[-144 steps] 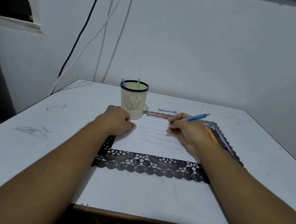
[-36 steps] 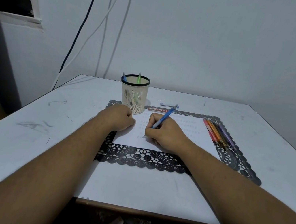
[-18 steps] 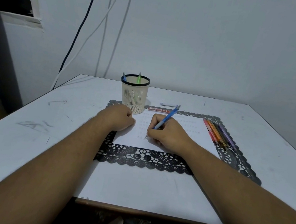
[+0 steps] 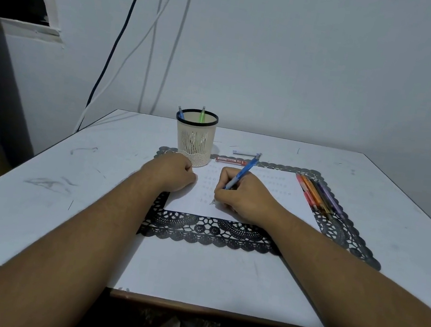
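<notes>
A white sheet of paper [image 4: 274, 191] with faint rows of marks lies on a black lace placemat [image 4: 212, 231]. My right hand [image 4: 246, 196] grips a blue pen [image 4: 244, 171], tip down on the lower left part of the sheet. My left hand [image 4: 172, 172] rests as a loose fist on the sheet's left edge, fingers curled and holding nothing that I can see.
A cream mesh pen cup [image 4: 195, 139] with two pens stands just behind my left hand. A red lead case [image 4: 231, 161] and a white eraser stick [image 4: 243, 153] lie behind the sheet. Several coloured pens [image 4: 318, 197] lie along its right edge. The white table [image 4: 34, 206] meets the wall.
Since four seconds ago my right hand has moved with the pen from the sheet's upper middle down to its lower left. Over the last second it has barely shifted. The left hand stays put.
</notes>
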{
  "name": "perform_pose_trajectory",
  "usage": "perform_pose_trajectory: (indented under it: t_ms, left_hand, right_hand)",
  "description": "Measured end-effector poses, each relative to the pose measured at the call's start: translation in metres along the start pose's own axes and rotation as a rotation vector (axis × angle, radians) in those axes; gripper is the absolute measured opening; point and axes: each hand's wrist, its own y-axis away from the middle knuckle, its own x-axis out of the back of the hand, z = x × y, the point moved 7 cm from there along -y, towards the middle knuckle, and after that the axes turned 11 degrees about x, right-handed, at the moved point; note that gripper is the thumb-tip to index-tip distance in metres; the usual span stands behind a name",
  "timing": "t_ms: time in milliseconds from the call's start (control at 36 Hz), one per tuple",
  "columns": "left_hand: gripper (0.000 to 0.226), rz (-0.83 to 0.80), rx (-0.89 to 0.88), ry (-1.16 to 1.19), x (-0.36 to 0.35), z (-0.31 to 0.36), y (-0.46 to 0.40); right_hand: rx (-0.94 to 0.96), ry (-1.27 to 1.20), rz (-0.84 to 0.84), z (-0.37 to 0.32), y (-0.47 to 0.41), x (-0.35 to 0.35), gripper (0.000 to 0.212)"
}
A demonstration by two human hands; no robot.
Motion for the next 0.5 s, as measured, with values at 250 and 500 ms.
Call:
perform_pose_trajectory:
  t_ms: [250,500]
  left_hand:
    - [0.028,-0.001,0.001,0.006,-0.0008,-0.0008,-0.0014]
    - [0.028,-0.003,0.01,0.009,-0.002,-0.0023,-0.0037]
  right_hand:
    - [0.007,0.016,0.011,-0.0006,-0.0011,0.001,0.029]
    - [0.034,0.047,-0.013,-0.0045,-0.0012,-0.001,0.022]
